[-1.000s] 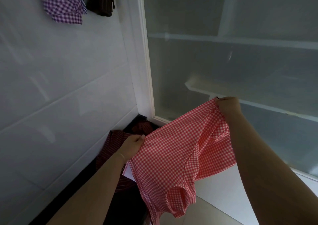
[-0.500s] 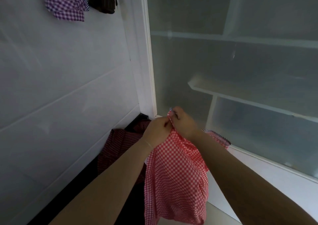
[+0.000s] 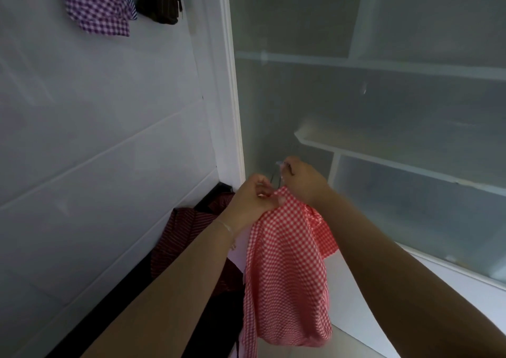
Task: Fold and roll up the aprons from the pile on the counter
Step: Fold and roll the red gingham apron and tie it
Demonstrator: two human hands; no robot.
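A red-and-white gingham apron point(image 3: 284, 270) hangs folded in half in the air in front of me. My left hand point(image 3: 252, 200) pinches its top edge. My right hand point(image 3: 302, 181) is right beside it and also grips the top edge, with a thin strap end sticking up between its fingers. Below and to the left, a pile of dark red striped aprons point(image 3: 186, 237) lies on the black counter point(image 3: 117, 300) against the wall.
A purple gingham cloth point(image 3: 100, 8) and a dark brown cloth point(image 3: 160, 0) hang high on the white panelled wall. A white frame point(image 3: 232, 111) borders a frosted glass cabinet with shelves point(image 3: 383, 149) on the right.
A second ago my hands held the apron spread wide apart. They have come together, so the apron now hangs doubled from both hands.
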